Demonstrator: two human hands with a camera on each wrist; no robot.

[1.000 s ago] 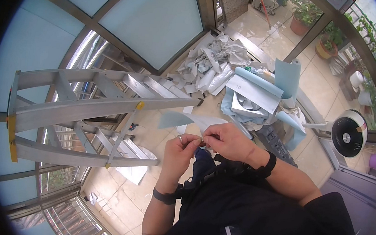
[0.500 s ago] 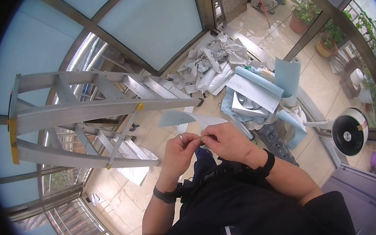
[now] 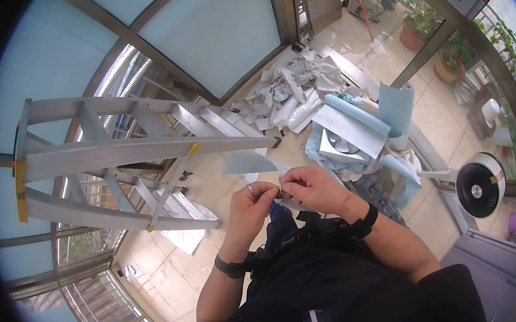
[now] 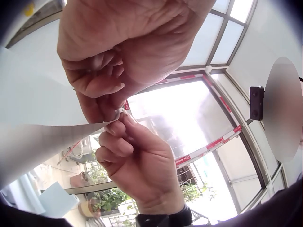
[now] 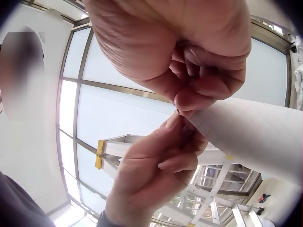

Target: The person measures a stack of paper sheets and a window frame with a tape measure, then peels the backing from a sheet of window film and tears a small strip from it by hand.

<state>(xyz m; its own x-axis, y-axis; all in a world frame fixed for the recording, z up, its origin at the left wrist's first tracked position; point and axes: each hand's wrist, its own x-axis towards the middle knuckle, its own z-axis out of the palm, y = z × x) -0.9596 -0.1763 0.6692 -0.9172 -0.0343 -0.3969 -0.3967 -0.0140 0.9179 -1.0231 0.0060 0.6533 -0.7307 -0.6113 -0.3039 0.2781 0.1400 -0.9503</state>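
In the head view, my left hand (image 3: 248,213) and right hand (image 3: 317,191) meet in front of my body, fingertips close together. Both pinch the corner of a thin sheet (image 3: 250,164), pale blue on one side and white on the other. From the pinched corner, the white face of the sheet (image 4: 52,142) spreads leftward in the left wrist view, with faint grid lines. The right wrist view has the same sheet (image 5: 260,132) curving away to the right, below my right hand (image 5: 175,42). Fingertips partly hide the corner itself.
An aluminium stepladder (image 3: 108,151) stands at left. Crumpled paper (image 3: 298,80) is heaped by the glass partition, beside blue and white rolls and sheets (image 3: 349,130). A fan (image 3: 477,189) stands at right. Cut paper (image 3: 184,238) and a small dark tool (image 3: 186,175) lie on the tiled floor.
The sheet has shifted, so its blue part looks shorter and more arched beyond my hands. My fingertips have moved slightly at the pinched corner; both hands stay in nearly the same place.
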